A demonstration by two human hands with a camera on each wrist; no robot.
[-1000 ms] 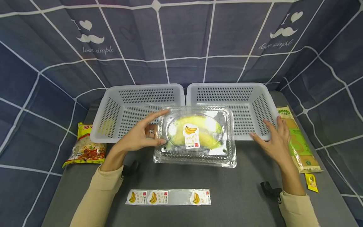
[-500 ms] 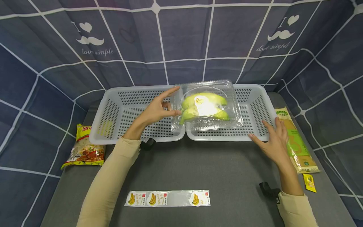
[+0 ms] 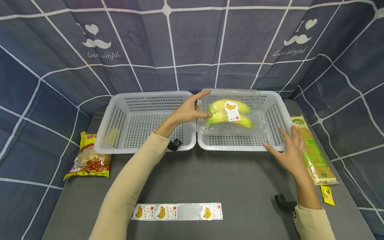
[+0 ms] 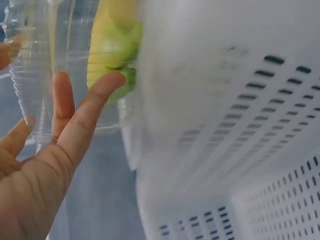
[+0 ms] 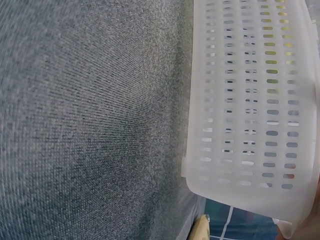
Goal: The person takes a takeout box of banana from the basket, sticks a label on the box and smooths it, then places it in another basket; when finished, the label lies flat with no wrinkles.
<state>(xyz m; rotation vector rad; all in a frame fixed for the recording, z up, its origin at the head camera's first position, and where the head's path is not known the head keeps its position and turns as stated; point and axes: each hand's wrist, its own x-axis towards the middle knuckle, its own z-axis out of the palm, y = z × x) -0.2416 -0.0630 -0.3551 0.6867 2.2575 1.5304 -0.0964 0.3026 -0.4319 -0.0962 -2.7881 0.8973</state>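
Observation:
My left hand [image 3: 187,110] grips the left end of a clear plastic clamshell box [image 3: 256,115] with green-yellow bananas [image 3: 243,108] inside. A white banana label [image 3: 232,111] is stuck on its lid. The box sits within the outline of the right plastic basket [image 3: 234,147]; whether it touches the bottom cannot be told. In the left wrist view, fingers [image 4: 80,127] lie against the box near its bananas. My right hand [image 3: 289,150] rests on the front right corner of that basket with fingers spread; the right wrist view shows mostly the basket's slotted wall [image 5: 250,110].
A matching left basket [image 3: 144,131] stands beside the right one. A noodle-picture food bag [image 3: 93,160] lies left, and a long green-and-tan packet [image 3: 316,153] with a small yellow sachet [image 3: 327,195] lies right. A strip of banana labels [image 3: 189,212] lies in front.
My left hand has carried the banana box away from me and to the right, from in front of the baskets to over the right basket. My right hand has stayed at the basket corner.

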